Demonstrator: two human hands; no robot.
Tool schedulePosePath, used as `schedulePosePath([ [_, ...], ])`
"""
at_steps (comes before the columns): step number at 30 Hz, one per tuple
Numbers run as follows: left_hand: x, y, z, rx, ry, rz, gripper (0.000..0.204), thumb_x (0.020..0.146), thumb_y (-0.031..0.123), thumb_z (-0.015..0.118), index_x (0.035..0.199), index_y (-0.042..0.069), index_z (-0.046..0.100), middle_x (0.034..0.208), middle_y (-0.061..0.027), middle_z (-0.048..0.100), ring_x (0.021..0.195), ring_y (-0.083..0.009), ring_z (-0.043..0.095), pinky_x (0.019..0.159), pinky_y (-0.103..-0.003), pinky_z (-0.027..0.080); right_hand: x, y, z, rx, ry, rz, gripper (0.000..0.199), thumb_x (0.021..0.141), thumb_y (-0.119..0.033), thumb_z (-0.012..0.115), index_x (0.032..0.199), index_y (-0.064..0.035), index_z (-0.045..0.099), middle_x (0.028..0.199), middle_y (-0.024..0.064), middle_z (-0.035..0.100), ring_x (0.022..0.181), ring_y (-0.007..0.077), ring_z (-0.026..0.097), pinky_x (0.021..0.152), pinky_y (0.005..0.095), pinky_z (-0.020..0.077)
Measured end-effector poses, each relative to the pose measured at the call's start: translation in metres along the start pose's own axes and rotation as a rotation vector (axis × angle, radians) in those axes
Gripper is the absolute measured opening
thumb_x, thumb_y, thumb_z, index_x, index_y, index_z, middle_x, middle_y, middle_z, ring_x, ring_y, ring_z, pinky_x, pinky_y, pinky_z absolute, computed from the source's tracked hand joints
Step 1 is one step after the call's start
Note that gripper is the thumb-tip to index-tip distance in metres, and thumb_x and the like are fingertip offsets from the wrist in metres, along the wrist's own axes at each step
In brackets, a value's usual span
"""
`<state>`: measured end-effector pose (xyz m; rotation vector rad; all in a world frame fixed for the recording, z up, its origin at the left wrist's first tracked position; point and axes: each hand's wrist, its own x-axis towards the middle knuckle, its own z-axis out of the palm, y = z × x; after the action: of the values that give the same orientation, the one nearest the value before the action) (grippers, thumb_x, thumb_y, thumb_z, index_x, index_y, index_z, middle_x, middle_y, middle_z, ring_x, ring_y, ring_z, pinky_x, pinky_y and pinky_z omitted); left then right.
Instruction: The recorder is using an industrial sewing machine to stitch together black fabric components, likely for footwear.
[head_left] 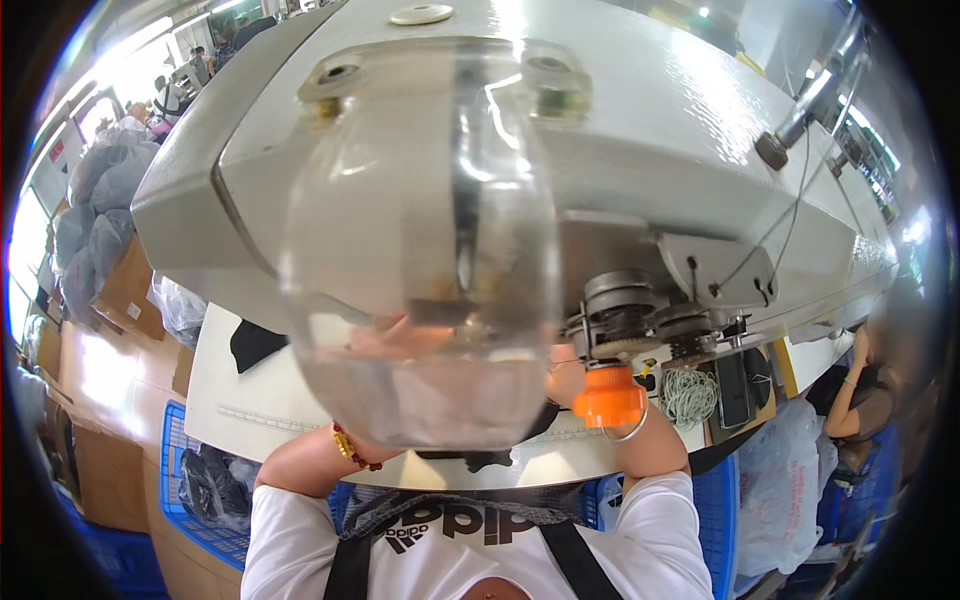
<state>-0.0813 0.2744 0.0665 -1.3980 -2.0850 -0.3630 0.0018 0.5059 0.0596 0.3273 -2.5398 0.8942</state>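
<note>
Open lane: left-center tabletop [280, 390], past the black fabric [255, 345]; from above, clear shield [430, 240] mid-frame and white machine head [660, 110] across the top block entry, while right of center the orange cap [610, 398], tension discs [620, 296], thread tangle [690, 398] and phone [734, 390] crowd the way.

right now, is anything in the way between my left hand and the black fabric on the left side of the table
Nothing visible on the white tabletop separates the left hand from the black fabric piece. The clear plastic guard blurs the view around the hand, so something small could be hidden.
</note>
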Motion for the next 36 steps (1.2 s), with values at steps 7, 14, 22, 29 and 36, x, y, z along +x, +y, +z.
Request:
schedulePosePath([
  [7, 0.007, 0.019, 0.012, -0.051, 0.094, -0.075, 0.014, 0.071, 0.017, 0.07, 0.083, 0.012, 0.065, 0.076, -0.0003, 0.061, 0.075, -0.0224, 0.06, 0.071, -0.039, 0.045, 0.005, -0.006, -0.016, -0.155, -0.253, 0.155, 0.017, 0.082, -0.026, 0.06, 0.089, -0.0113, 0.064, 0.061, 0.0098, 0.06, 0.056, 0.0318, 0.061, 0.051, 0.0417, 0.0478],
  [14, 0.019, 0.01, -0.003, -0.255, 0.195, -0.226, 0.025, 0.063, 0.003, 0.068, 0.088, 0.007, 0.064, 0.08, -0.0032, 0.062, 0.064, -0.0218, 0.059, 0.055, -0.034, 0.045, 0.011, -0.005, -0.022, -0.004, -0.306, 0.16, 0.024, 0.087, -0.017, 0.057, 0.11, -0.01, 0.062, 0.072, 0.0158, 0.063, 0.069, 0.0351, 0.062, 0.059, 0.0427, 0.0489],
  [22, 0.017, 0.031, -0.009, -0.052, 0.141, -0.054, 0.016, 0.071, 0.006, 0.068, 0.086, 0.005, 0.065, 0.081, -0.0062, 0.063, 0.069, -0.0209, 0.061, 0.065, -0.033, 0.05, 0.009, 0.003, -0.016, 0.054, -0.404, 0.266, 0.03, 0.09, -0.023, 0.053, 0.117, -0.0147, 0.061, 0.071, 0.015, 0.063, 0.064, 0.0328, 0.062, 0.06, 0.0418, 0.0487],
  [29, 0.012, 0.032, 0.005, -0.009, 0.235, 0.011, 0.021, 0.064, 0.006, 0.071, 0.084, 0.006, 0.067, 0.077, -0.0054, 0.062, 0.064, -0.0241, 0.061, 0.056, -0.032, 0.05, -0.001, 0.002, -0.023, -0.125, -0.44, 0.257, 0.033, 0.09, -0.03, 0.046, 0.119, -0.0235, 0.061, 0.065, 0.0069, 0.062, 0.057, 0.0281, 0.061, 0.05, 0.0387, 0.0468],
  [36, 0.008, 0.015, 0.005, -0.151, 0.113, -0.027, 0.023, 0.066, 0.006, 0.069, 0.088, 0.006, 0.067, 0.081, -0.0055, 0.064, 0.068, -0.0238, 0.062, 0.061, -0.033, 0.051, 0.0, -0.005, -0.006, -0.094, -0.15, 0.111, 0.025, 0.08, -0.025, 0.06, 0.103, -0.0188, 0.066, 0.077, 0.0068, 0.065, 0.068, 0.0272, 0.064, 0.055, 0.0393, 0.048],
])
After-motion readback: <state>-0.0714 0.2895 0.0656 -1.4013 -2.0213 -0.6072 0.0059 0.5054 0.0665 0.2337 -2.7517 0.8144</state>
